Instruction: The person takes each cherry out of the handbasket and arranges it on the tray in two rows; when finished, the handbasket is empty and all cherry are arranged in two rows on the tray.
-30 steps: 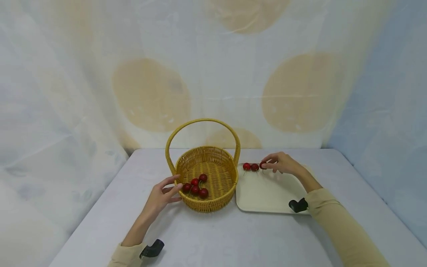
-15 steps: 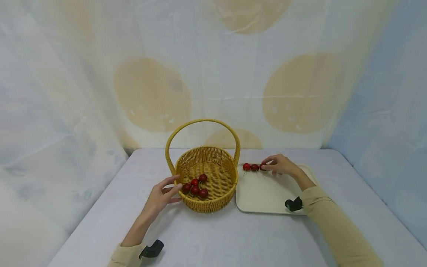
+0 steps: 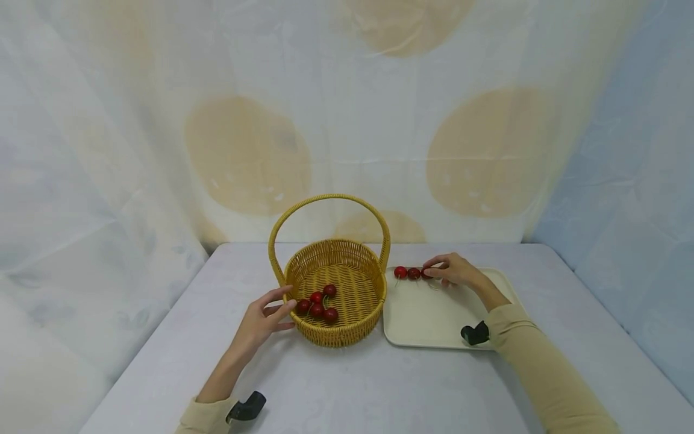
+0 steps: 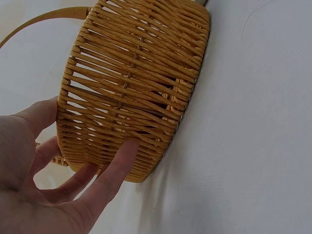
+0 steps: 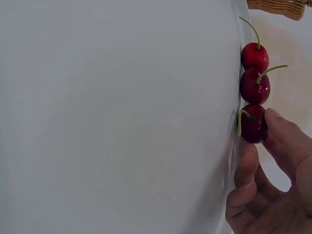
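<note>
My left hand [image 3: 259,319] holds the left side of a yellow wicker basket [image 3: 336,335] with a tall arched handle. In the left wrist view, the thumb is at the rim and the fingers [image 4: 111,175] spread along the woven outer wall [image 4: 131,87]. Several red cherries [image 3: 330,315] lie inside the basket at its near left. My right hand [image 3: 458,269] pinches a dark red cherry [image 5: 252,124] at the far edge of a cream tray [image 3: 428,319]. Beside that fruit, a second dark cherry [image 5: 254,87] and a brighter red cherry [image 5: 255,56] line up along the edge, stems attached.
The tray stands just right of the basket on a white-covered table [image 3: 336,392]. Pale cloth with tan circles [image 3: 347,120] hangs behind the table, and more cloth hangs at both sides. A black wrist-worn device [image 3: 475,333] sits at the right cuff.
My right hand and forearm have shifted slightly left and nearer, with the pinched cherry staying at the end of the row. The left hand and basket have held their place.
</note>
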Available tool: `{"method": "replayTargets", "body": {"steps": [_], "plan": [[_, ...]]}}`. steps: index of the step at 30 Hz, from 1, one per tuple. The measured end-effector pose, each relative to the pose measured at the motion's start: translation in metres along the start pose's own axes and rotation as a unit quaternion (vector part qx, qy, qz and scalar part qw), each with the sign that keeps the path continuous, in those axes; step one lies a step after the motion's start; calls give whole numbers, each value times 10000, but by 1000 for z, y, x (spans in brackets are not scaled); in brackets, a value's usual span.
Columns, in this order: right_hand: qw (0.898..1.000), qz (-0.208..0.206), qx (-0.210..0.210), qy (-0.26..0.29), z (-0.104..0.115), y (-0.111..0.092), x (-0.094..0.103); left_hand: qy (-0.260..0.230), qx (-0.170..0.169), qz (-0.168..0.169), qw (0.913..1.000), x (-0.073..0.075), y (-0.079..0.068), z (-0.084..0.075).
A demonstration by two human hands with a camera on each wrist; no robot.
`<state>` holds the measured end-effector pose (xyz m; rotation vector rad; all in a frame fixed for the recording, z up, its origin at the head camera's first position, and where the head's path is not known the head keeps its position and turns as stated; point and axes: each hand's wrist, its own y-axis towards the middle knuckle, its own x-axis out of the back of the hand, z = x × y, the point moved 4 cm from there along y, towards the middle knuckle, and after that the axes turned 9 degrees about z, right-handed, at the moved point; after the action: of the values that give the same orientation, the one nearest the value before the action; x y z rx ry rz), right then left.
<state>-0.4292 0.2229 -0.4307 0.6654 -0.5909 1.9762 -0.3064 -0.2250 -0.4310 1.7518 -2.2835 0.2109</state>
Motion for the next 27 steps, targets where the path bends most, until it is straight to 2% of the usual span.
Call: {"method": "replayTargets", "body": {"steps": [13, 21, 27], "plan": [[9996, -31, -178, -211, 5, -6, 4, 8, 30, -31, 10000, 0, 1, 1], [9985, -164, 63, -524, 19, -15, 14, 3, 65, -35, 10000, 1, 0, 2], [9957, -154, 436, -808, 44, -21, 17, -33, 35, -22, 10000, 1, 0, 3]]}}
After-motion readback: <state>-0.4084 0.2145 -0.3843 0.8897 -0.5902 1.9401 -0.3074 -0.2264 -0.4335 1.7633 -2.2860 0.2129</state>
